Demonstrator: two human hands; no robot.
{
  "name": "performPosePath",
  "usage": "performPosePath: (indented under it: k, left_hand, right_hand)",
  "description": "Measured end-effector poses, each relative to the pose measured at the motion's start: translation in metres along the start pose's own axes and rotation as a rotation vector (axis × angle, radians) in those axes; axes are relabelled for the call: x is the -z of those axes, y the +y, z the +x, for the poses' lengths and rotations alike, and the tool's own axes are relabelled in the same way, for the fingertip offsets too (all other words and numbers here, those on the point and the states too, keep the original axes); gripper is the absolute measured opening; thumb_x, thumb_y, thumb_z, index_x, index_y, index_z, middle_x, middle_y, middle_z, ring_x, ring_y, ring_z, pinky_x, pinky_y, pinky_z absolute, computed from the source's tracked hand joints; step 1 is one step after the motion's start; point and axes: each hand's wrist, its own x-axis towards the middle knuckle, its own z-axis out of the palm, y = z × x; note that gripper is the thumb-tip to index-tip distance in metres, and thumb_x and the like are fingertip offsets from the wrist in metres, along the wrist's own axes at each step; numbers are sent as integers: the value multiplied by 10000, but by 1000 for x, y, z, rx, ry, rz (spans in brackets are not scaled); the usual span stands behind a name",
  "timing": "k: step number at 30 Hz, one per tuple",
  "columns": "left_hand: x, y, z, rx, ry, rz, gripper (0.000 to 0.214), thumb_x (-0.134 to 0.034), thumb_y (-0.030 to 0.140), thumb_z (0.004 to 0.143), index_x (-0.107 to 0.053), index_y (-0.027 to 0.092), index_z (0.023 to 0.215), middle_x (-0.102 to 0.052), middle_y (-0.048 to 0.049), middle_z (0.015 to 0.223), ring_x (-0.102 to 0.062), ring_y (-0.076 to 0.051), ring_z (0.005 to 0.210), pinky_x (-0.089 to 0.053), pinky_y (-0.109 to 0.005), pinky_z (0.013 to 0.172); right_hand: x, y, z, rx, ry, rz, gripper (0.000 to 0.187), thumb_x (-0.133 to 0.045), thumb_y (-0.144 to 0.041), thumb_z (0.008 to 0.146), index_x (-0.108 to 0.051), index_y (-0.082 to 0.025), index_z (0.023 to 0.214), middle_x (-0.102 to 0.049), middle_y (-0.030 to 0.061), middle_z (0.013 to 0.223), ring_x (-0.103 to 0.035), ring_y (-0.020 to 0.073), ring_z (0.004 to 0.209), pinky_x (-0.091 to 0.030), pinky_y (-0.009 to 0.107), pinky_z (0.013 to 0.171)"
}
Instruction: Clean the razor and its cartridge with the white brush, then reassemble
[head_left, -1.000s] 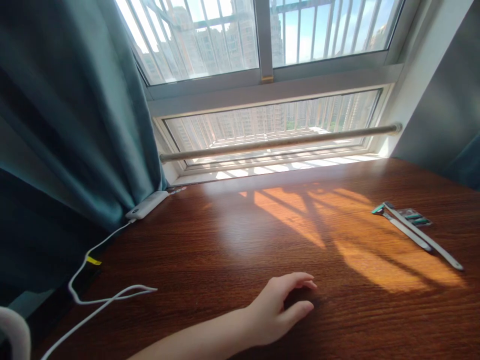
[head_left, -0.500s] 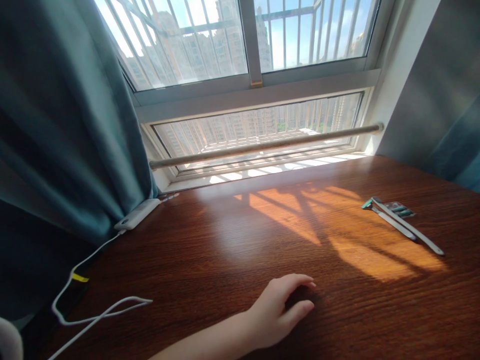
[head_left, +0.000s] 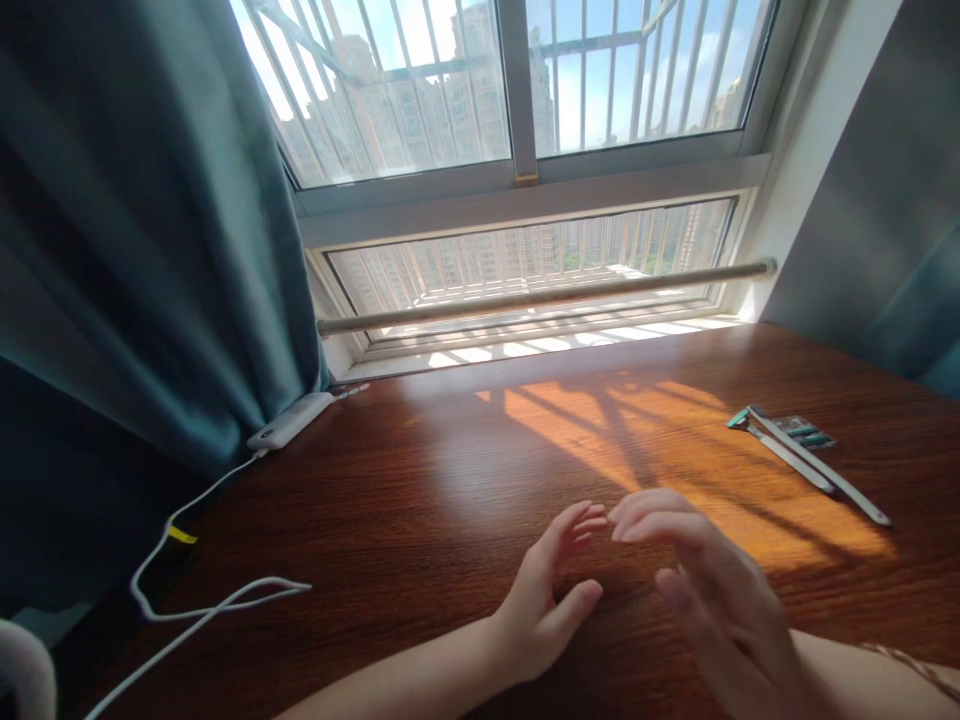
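My left hand (head_left: pixel 544 600) hovers just over the dark wooden table (head_left: pixel 420 500) near its front, palm turned inward, fingers apart, holding nothing. My right hand (head_left: pixel 712 590) is raised beside it, slightly blurred, fingers spread and empty, its fingertips almost meeting those of the left hand. Far to the right, in the sunlit patch, lie two long grey razors (head_left: pixel 810 462) with green heads, next to a small packet of green blades (head_left: pixel 804 432). Neither hand touches them.
A white power bank (head_left: pixel 291 421) lies at the back left by the teal curtain (head_left: pixel 142 250), with a white cable (head_left: pixel 195 590) looping to the front left. The window and a horizontal rod (head_left: pixel 540 296) run behind the table. A grey wall stands at right.
My right hand has come into view from the lower right, up beside the left. My left hand lifted and turned its palm inward. The view shifted slightly.
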Motion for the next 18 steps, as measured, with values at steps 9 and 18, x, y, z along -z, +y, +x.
performPosePath:
  k: [9, 18]
  left_hand:
    - [4, 12, 11, 75, -215, 102, 344, -428, 324, 871, -557, 124, 1119, -614, -123, 1039, -563, -213, 967, -424, -312, 867]
    - [0, 4, 16, 322, -106, -80, 478, -320, 449, 889, -611, 76, 960, -651, -128, 907, -608, -197, 859, -460, -329, 810]
  right_hand:
    - [-39, 50, -17, -248, -538, 171, 252, -420, -298, 848, -589, -139, 946, -616, 89, 936, -543, 188, 930, -448, 305, 826]
    - [-47, 49, -24, -115, -446, -56, 343, -368, -331, 880, -612, -155, 714, -601, 54, 633, -561, 154, 610, -478, 278, 591]
